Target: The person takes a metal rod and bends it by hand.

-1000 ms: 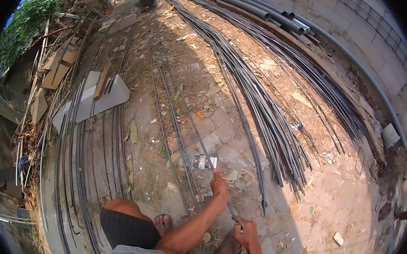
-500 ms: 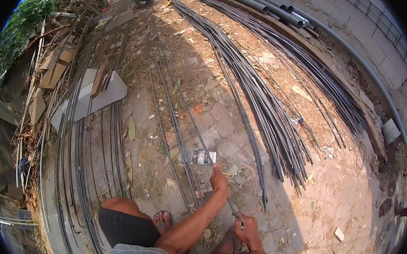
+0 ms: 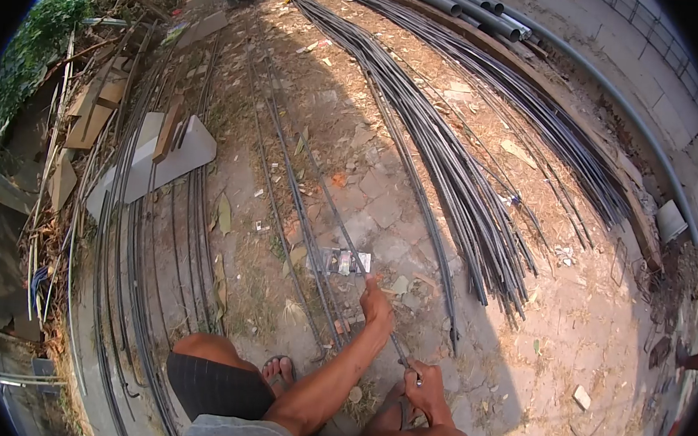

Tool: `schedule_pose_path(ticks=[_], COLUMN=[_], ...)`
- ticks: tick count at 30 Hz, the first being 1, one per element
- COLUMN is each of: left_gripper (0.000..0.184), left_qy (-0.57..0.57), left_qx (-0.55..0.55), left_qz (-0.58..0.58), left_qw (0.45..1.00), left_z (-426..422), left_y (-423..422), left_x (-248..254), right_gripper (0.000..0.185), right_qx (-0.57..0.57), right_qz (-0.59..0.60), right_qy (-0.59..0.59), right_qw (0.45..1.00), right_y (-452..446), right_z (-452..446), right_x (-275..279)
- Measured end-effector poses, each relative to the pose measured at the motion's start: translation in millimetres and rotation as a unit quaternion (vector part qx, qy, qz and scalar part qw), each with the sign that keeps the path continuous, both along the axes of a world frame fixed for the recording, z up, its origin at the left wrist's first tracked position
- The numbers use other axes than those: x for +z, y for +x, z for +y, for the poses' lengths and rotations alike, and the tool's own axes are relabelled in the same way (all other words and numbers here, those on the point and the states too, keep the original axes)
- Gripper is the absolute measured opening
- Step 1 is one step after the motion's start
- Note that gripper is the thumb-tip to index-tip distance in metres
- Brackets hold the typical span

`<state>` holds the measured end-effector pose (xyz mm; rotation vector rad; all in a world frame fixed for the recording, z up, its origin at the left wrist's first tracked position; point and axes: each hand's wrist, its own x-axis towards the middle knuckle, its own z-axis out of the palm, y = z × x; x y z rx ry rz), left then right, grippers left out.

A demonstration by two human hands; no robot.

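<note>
At the lower center of the frame, both bare hands are closed around one long, thin metal rod (image 3: 335, 213). The left hand (image 3: 376, 305) grasps it just below a printed packet, and the right hand (image 3: 426, 388) is clenched on the same rod nearer the bottom edge, with a short length of it exposed between them. Held at a slant, the rod runs toward the upper left; whether its far part touches the ground (image 3: 486, 352) cannot be determined. Beside the left hand, the printed packet (image 3: 337, 261) lies flat, partly crossed by rods; print and small pictures are present, but no wording is legible. Immediately left of the held rod, loose rods (image 3: 300, 214) lie roughly alongside it. Right of center, a large rod bundle (image 3: 428, 150) fans out toward its near ends. Farther right, a second bundle (image 3: 566, 161) lies along a long brown beam (image 3: 622, 182). Upper right: several gray pipes (image 3: 472, 10), open ends visible, and a block wall (image 3: 654, 86) behind. At the right, a whitish container (image 3: 672, 223) sits near the end of a long curved pipe. In the left part of the frame, further rods (image 3: 135, 275) cross a pale board (image 3: 194, 152), on which a wooden piece (image 3: 169, 126) rests. Green foliage (image 3: 34, 46) occupies the upper left. No brand or label can be read on any rod or pipe.
</note>
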<state>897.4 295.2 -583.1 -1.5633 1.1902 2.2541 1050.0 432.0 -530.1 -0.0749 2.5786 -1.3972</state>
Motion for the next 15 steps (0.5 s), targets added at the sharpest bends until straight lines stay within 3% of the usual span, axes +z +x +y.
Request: schedule_pose_path(ticks=[15], left_gripper=[0.058], left_qy=[-0.017], left_qx=[-0.026], left_qz=[-0.011], left_qw=[0.999], left_z=[-1], left_y=[-1], left_x=[-1], right_gripper=[0.030], right_qx=[-0.010], right_qz=[-0.016], right_qy=[-0.051], right_qw=[0.999], right_y=[1], right_z=[1], right_x=[-9])
